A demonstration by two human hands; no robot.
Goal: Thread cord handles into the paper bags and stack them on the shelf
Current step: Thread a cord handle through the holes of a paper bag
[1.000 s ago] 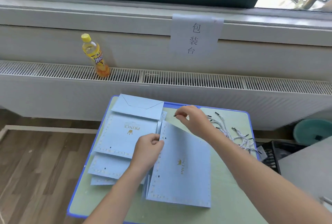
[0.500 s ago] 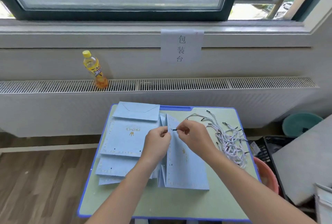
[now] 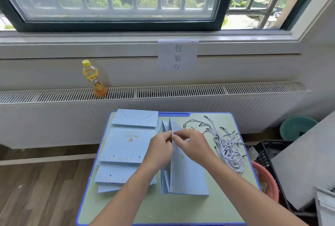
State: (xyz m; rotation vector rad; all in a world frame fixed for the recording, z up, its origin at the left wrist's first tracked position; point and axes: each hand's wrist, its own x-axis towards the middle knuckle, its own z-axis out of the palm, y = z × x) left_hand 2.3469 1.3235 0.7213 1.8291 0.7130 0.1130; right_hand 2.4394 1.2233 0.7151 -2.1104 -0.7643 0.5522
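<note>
Small green table (image 3: 226,205) with blue rim as landmark. At its middle, one pale blue paper bag (image 3: 188,176), partly opened, gussets showing. Left hand (image 3: 159,146) pinching the bag's upper edge; right hand (image 3: 190,144) touching that same edge from the other side, fingers curled, whether pinching a cord or the paper impossible to tell. On the table's left half, flat stack of bags (image 3: 126,146). Toward its right rim, tangled cords (image 3: 226,146). Beyond its far edge, yellow bottle (image 3: 93,79) on the radiator ledge.
</note>
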